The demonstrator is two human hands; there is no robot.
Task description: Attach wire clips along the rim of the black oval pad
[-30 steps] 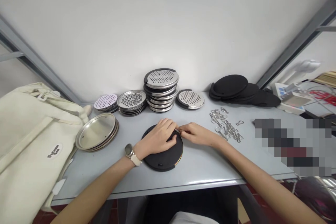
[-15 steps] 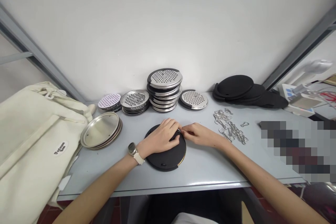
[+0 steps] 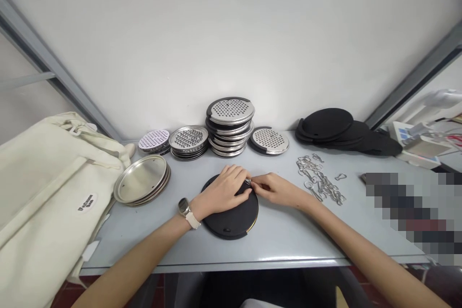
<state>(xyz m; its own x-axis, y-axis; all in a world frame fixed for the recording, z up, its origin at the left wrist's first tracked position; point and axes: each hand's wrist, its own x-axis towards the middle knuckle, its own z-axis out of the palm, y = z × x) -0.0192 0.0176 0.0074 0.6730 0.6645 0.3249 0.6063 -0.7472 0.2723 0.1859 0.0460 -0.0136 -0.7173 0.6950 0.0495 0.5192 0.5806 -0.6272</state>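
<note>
A black round disc [image 3: 229, 221] with a small slot and a shiny rim along its right side lies on the table in front of me. My left hand [image 3: 227, 190], watch on its wrist, rests across the disc and grips it, thumb and fingertips near the upper right edge. At that edge my right hand [image 3: 269, 187] pinches a small metal clip [image 3: 248, 181], partly hidden by the fingers. Loose metal clips [image 3: 321, 180] lie in a heap to the right of my right hand.
Behind the disc stand a tall stack of round graters [image 3: 231, 127], lower stacks of grater plates [image 3: 188, 138] and a single grater [image 3: 270, 140]. Metal discs [image 3: 140, 178] are piled left, beside a cream bag [image 3: 46, 192]. Black discs [image 3: 328, 125] lie back right.
The view has shifted slightly, so everything sits a little further right and lower. Both hands keep their places on the disc; a bit more of the metal clip shows between them.
</note>
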